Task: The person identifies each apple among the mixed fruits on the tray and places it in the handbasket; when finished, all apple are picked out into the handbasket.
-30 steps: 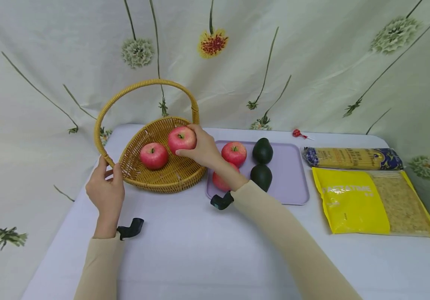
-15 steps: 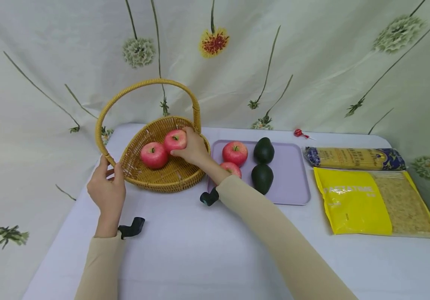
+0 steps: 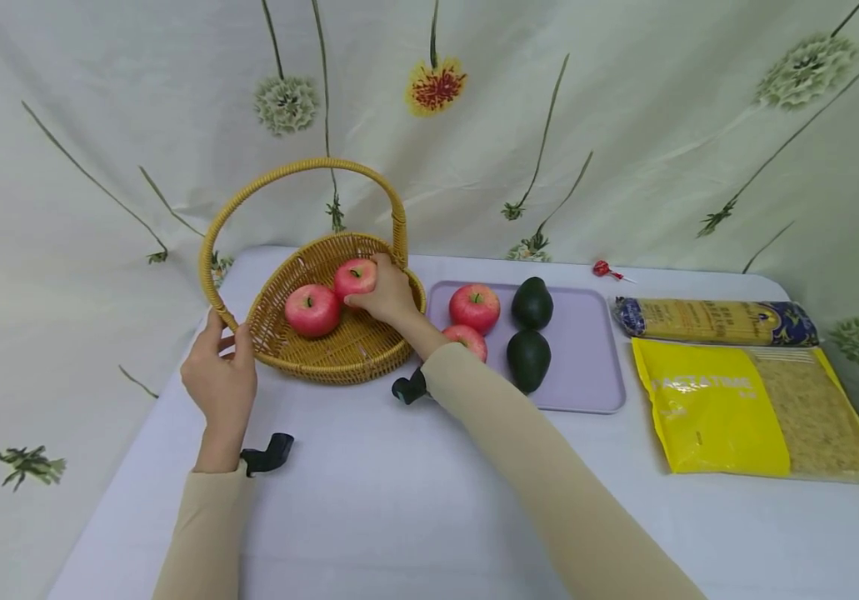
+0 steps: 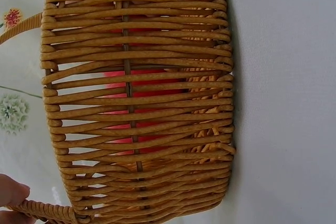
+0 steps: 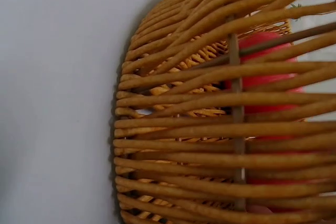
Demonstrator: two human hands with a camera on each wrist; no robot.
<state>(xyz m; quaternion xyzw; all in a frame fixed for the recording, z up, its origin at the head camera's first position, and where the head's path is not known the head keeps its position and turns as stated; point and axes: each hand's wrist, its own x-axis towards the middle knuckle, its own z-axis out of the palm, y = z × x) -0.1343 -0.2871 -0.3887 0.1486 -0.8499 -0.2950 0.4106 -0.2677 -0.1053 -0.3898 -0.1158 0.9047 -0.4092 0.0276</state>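
A woven basket (image 3: 339,367) with a tall hoop handle (image 3: 309,164) stands at the back left of the table. My left hand (image 3: 221,379) pinches the foot of that handle on the left side; its fingertips also show at the handle in the left wrist view. Inside the basket, my right hand (image 3: 387,296) holds a red apple (image 3: 354,277) by its right side. A second red apple (image 3: 312,311) lies just left of it in the basket. From the right wrist, red fruit (image 5: 268,82) shows only through the weave, and the right hand is mostly hidden.
Right of the basket is a lilac tray (image 3: 586,358) bearing two apples (image 3: 474,308) and two avocados (image 3: 528,360). Farther right lie a noodle packet (image 3: 714,321) and a yellow pasta bag (image 3: 721,408). A red lollipop (image 3: 603,268) is near the back edge.
My right hand has lowered the apple deeper into the basket, beside the other apple. The left hand keeps its pinch on the handle. The whole view has shifted slightly.
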